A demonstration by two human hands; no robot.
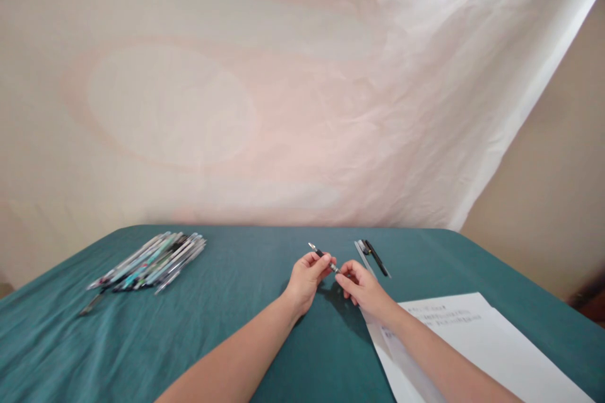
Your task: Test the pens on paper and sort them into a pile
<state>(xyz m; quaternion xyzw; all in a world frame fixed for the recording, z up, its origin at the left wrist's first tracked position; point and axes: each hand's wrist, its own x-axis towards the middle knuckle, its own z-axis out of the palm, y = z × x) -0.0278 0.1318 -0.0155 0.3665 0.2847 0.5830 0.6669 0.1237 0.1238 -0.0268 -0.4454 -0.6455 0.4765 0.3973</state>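
Observation:
Above the middle of the table, both hands are closed on one slim fountain pen (317, 250) with a dark section and a bright metal tip. The tip points up and to the left, away from me. My left hand (305, 280) pinches the pen's dark front part between thumb and fingers. At the other end, where a silvery piece (334, 268) shows, the fingertips of my right hand (362, 286) are pinched together on the pen. Its rear end is hidden by those fingers.
A green cloth covers the table (246, 264). Many pens (151, 261) lie in a pile at the left. Just beyond my right hand are a black pen (377, 257) and a grey, clear one (365, 257). Paper sheets with writing (482, 346) lie under my right forearm.

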